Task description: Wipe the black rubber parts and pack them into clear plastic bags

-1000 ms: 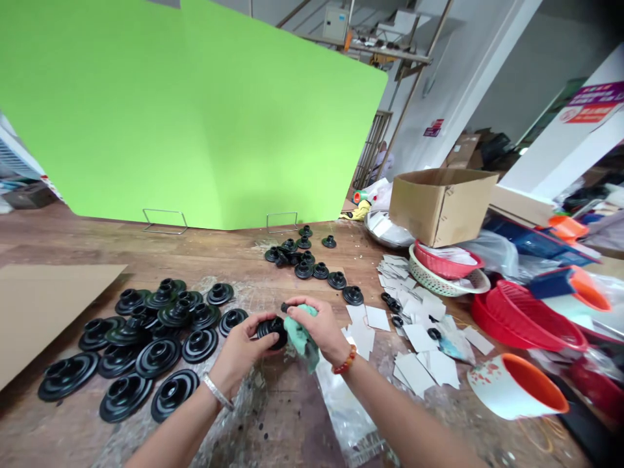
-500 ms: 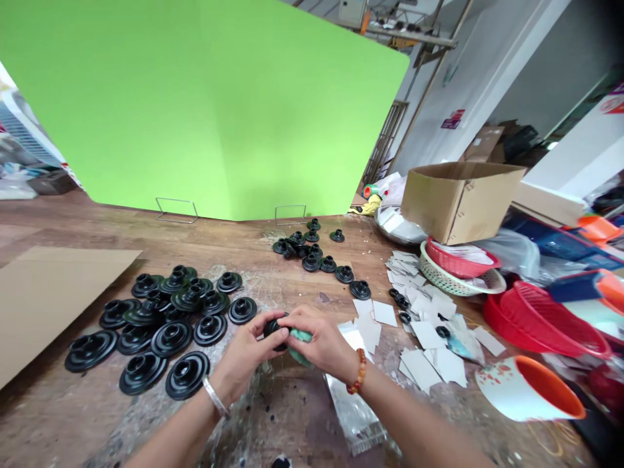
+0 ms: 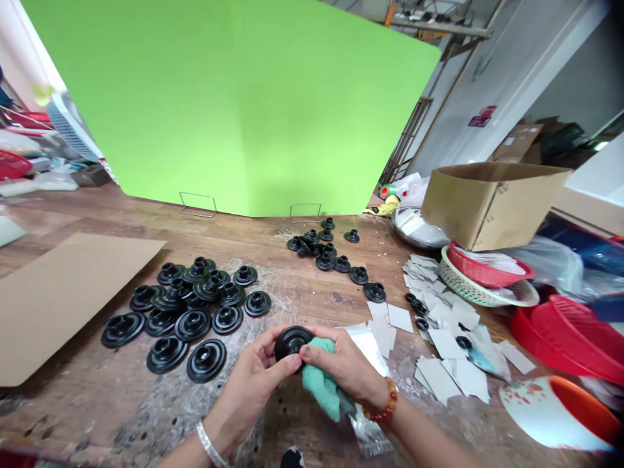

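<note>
Between both hands is a black round stepped disc (image 3: 292,342), its ringed face tilted up toward me. My left hand (image 3: 263,364) grips it by the left edge, thumb across the lower face. My right hand (image 3: 348,364) is closed round a crumpled green cloth (image 3: 322,383), pressed against the right side of the disc, with the thumb at the disc's middle. The cloth hangs down below my fingers. Left of my hands lies a heap of similar black discs with raised hubs (image 3: 192,324), some stacked, some flat on the table.
A second group of black discs (image 3: 325,261) lies farther back. To the right are scattered white cards (image 3: 441,383), a clear plastic bag, a cardboard box (image 3: 507,208), red and white baskets (image 3: 487,292) and an orange-lined white container (image 3: 550,406). A green board (image 3: 244,110) stands behind; flat cardboard (image 3: 73,292) lies left.
The disc has turned so its ringed face shows, and more of the green cloth hangs out of my right hand. The whole view has shifted, so the table's things appear farther right.
</note>
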The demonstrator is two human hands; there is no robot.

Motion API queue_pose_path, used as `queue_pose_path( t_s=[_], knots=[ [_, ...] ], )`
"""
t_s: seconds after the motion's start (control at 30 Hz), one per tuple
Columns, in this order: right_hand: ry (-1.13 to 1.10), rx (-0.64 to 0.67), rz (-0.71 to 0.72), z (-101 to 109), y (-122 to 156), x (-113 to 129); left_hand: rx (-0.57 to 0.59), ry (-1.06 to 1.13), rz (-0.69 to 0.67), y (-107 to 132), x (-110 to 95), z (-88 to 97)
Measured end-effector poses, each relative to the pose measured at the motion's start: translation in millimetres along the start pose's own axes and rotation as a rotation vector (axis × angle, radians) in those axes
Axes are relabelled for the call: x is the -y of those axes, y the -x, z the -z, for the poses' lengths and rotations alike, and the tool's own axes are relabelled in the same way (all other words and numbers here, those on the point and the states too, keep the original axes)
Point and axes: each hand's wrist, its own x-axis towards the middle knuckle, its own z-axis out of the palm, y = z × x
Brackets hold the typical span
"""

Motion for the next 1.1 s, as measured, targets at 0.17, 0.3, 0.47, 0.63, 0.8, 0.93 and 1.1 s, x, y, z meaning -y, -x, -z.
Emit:
queue_pose_path(
  t_s=[0.17, 0.3, 0.47, 0.63, 0.8, 0.93, 1.1],
  knots=[
    [-0.07, -0.044, -0.049, -7.8, -3.3, -10.0, -0.056, 0.051, 0.067, -3.3, 7.9, 3.5],
    [0.028, -0.09, -0.001, -10.8, -5.1, -9.2, -0.037, 0.064, 0.05, -3.2, 7.8, 6.6],
    [-0.05, -0.075, -0.047, -15.3, -5.5, -13.3, -0.049, 0.041, 0.02, 5.0, 8.7, 9.1],
    [-0.126, -0.099, -0.114, -18.2, -8.0, -21.2, -0.005, 0.083, 0.016, 6.0, 16.9, 13.0],
    [-0.045, -0.083, -0.098, -17.7, -5.9, -15.0, -0.011, 0.041, 0.033, 5.4, 9.8, 15.8],
    [-0.034, -0.103, -0.082, -22.4, -6.0, -20.0, -0.008, -0.018, -0.004, 8.1, 7.4, 18.4],
    [0.092, -0.127, -0.212, -25.2, -17.7, -31.5, 0.006, -0.082, 0.021, 4.9, 21.6, 32.3]
  ],
)
